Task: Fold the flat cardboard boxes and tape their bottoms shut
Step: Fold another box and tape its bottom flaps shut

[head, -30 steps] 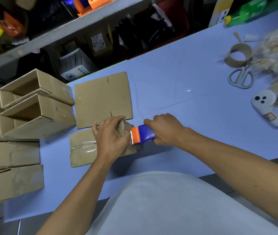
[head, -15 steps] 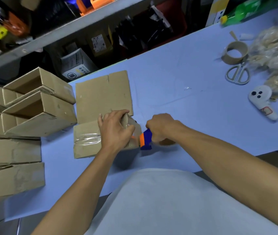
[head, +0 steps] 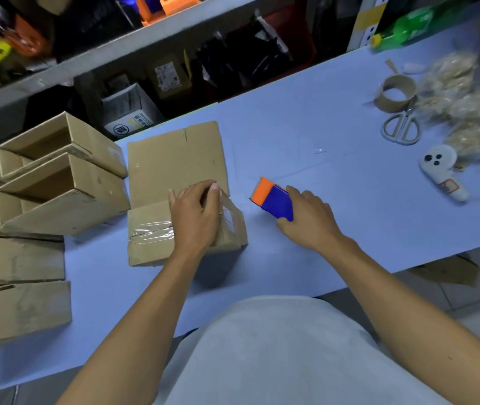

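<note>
A small folded cardboard box [head: 151, 244] lies bottom-up on the blue table, with clear tape across its closed flaps. My left hand [head: 196, 217] presses on top of it, fingers curled over the far right edge. Just behind it lies a flat, unfolded cardboard box [head: 174, 162]. To the right of the box, my right hand [head: 309, 220] holds a blue and orange tape dispenser [head: 273, 200] just above the table, apart from the box.
Several folded boxes [head: 42, 200] are stacked on their sides at the left. At the far right lie an empty tape core [head: 396, 93], scissors [head: 401, 127], a white controller [head: 442, 171] and bagged items [head: 478, 109]. Shelves with clutter [head: 174, 68] stand behind the table's far edge.
My right hand has pulled the tape dispenser off the box's right end and moved it right, away from the box. My left hand stays pressed on the box.
</note>
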